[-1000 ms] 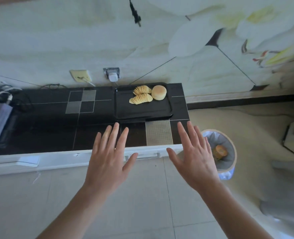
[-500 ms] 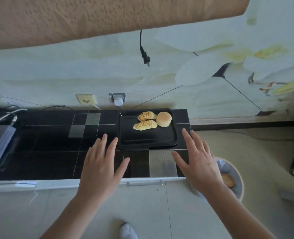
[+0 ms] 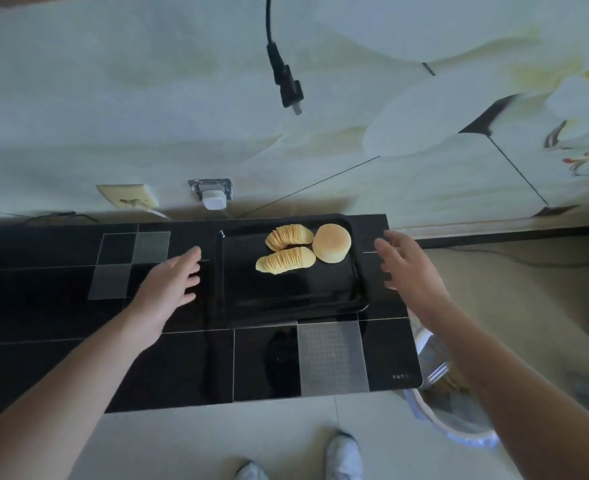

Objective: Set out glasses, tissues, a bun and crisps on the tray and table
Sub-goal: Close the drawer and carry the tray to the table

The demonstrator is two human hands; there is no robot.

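Note:
A black tray (image 3: 286,299) lies on the black tiled table (image 3: 182,362) near the wall. In its far half sit a round pale bun (image 3: 332,242) and two fanned stacks of crisps (image 3: 288,249) just left of the bun. My left hand (image 3: 173,284) hovers open beside the tray's left edge, fingers spread, apart from it. Beside the tray's right edge my right hand (image 3: 407,268) is open as well and holds nothing. No glasses or tissues are in view.
A black plug on a cord (image 3: 288,86) hangs in front of the wall above the tray. A white charger (image 3: 213,202) sits in a wall socket behind it. A lined waste bin (image 3: 449,407) stands on the floor right of the table. My shoe (image 3: 343,455) is below.
Both hands have moved forward from the table's near edge and spread apart to either side of the tray. The view has come closer to the table.

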